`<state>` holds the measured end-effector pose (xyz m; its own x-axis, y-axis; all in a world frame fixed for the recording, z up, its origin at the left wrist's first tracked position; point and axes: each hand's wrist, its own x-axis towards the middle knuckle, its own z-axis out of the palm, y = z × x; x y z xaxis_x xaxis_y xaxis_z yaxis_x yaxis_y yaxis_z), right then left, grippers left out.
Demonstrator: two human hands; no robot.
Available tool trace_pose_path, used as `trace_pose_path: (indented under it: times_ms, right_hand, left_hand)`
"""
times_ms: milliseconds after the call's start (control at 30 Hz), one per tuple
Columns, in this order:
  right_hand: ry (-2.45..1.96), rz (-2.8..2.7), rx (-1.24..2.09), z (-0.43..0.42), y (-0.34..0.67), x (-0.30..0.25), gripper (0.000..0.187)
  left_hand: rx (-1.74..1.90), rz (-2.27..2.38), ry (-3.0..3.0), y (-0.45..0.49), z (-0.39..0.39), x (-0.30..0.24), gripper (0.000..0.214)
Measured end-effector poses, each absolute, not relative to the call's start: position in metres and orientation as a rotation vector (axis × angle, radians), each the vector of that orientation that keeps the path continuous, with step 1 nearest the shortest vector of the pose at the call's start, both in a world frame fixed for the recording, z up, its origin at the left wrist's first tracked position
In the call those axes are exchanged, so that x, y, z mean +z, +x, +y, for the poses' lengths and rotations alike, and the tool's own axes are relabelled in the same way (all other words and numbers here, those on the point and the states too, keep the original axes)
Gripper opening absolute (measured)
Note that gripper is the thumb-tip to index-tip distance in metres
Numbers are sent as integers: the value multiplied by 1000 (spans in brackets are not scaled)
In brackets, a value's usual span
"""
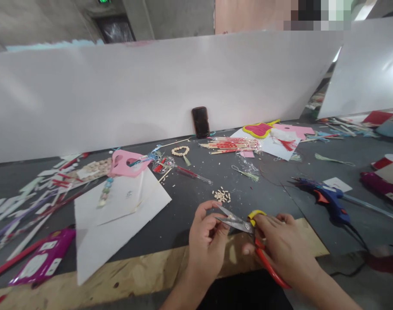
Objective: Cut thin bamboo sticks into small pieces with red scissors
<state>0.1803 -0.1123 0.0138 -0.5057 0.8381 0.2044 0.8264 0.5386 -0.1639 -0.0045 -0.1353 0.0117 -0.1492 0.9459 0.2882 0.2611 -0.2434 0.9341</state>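
My right hand [282, 245] grips a pair of scissors [248, 226] with yellow and red handles, the blades pointing left and parted. My left hand [207, 239] is curled at the blade tips, fingers pinched together on something too small to make out. Both hands hover over the near edge of the grey table [183, 215], above a plywood strip [119, 275]. A small heap of pale wooden beads [222, 196] lies just beyond my left hand.
A blue glue gun [325, 198] lies to the right, white paper sheets [119, 215] and a pink cut-out [128, 163] to the left. A dark phone [200, 122] leans on the white partition [151, 90]. Stick packets [231, 145], tassels and magenta packets [44, 258] litter the table.
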Motion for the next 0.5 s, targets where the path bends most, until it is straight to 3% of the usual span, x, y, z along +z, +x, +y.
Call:
trace_pose_path:
  times_ms: [500]
  right_hand:
    - [-1221,-2476,-161,-110,179,10,21]
  left_hand:
    - [1278,1212,1287,-3,-136,17,18]
